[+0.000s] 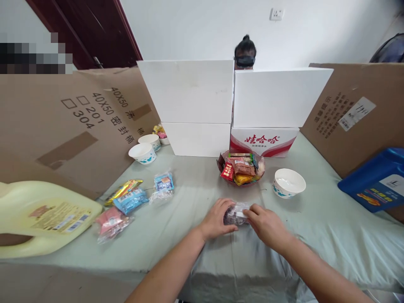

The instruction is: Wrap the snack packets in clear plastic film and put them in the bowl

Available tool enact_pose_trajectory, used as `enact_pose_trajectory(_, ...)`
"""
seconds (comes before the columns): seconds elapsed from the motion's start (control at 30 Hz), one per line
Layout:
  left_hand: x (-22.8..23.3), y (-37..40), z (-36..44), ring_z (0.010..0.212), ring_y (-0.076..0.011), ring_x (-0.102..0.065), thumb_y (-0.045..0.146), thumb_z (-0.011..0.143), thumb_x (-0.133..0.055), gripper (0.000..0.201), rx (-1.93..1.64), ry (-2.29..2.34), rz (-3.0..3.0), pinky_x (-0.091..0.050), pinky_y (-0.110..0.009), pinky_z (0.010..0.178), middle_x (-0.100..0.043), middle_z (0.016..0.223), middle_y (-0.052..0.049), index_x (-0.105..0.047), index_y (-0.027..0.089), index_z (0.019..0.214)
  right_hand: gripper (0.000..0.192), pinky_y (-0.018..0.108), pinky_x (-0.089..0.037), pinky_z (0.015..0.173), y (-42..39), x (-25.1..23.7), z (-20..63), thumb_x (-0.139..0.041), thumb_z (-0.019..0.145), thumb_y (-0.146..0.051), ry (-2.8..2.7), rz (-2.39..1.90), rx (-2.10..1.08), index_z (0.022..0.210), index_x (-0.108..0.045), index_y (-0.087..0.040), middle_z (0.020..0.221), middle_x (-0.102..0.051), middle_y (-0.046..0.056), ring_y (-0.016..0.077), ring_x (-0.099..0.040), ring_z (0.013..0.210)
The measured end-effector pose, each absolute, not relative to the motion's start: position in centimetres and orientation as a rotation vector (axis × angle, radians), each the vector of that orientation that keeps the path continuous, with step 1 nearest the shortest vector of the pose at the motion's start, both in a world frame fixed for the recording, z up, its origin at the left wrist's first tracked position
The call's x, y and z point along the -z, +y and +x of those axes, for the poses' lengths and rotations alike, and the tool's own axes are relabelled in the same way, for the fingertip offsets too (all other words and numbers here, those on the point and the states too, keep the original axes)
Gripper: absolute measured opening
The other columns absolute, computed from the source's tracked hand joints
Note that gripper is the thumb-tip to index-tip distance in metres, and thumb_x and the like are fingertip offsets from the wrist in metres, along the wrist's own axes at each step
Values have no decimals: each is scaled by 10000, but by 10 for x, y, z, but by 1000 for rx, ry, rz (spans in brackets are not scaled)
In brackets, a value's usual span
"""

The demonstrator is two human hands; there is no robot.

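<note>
One head-worn camera looks forward and down, close over the table (176, 235).

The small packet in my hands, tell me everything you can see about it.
The small packet looks like clear crinkly plastic wrap around something dark purple, with a white patch near its right end. It lies on its side on the pale green cloth, below the snack bowl. The left hand and right hand pinch its two ends. Print is unreadable.

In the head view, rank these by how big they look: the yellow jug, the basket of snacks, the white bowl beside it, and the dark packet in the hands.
1. yellow jug, though it sits nearest the camera
2. basket of snacks
3. white bowl, not far behind the basket
4. dark packet, partly covered by the left hand and right hand
</note>
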State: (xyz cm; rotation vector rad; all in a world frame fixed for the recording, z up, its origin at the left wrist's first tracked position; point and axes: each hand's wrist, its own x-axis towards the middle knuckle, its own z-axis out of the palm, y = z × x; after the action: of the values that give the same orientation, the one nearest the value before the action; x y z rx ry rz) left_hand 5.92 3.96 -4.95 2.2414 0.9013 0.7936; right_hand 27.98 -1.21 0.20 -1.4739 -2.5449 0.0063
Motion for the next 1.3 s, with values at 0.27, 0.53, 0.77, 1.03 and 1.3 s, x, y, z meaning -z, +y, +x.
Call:
enact_pose_trajectory(0.27,45,40,58,1103,-255,-535,346,842,-646,237,-912,916,2223,-442,-403,965,-586,1149,-108,-674,214,1037,314,290,-484,627,-35,17,373,-351,973,-258,-2501,-1875,-48,1102,-637,-275,902,-643,40,183,-657,737)
enact_pose_trajectory(0.53,57,47,55,682,-161,-581,340,896,-481,195,-1286,1362,1628,-466,-267,636,-598,741,-18,-572,189,814,422,444,-480,932,-47,35,376,-476,929,-449,-2106,-1694,64,1270,-543,-210,1212,-601,130,280,-574,1102)
enact_pose_trajectory(0.77,51,47,50,1084,-221,-568,176,765,-568,422,-1286,1317,1845,-448,-361,915,-623,1147,-80,-546,206,1185,868,492,-431,1011,-6,28,279,-703,769,-458,-2095,-1378,-333,1480,-273,-206,1359,-517,151,310,-483,1252)
enact_pose_trajectory(1.03,43,39,57,610,-139,-551,330,876,-530,204,-914,1234,1939,-428,-246,605,-606,654,8,-625,183,771,353,380,-522,789,0,44,327,-532,857,-518,-1587,-1581,-508,957,-686,-217,930,-711,69,232,-659,852)
enact_pose_trajectory(1.3,48,44,52,623,-149,-541,293,828,-549,123,-1216,1631,1861,-424,-260,615,-551,673,28,-559,191,895,197,393,-487,834,-32,17,330,-558,890,-262,-1716,-1354,139,1075,-606,-214,962,-657,78,219,-606,921)
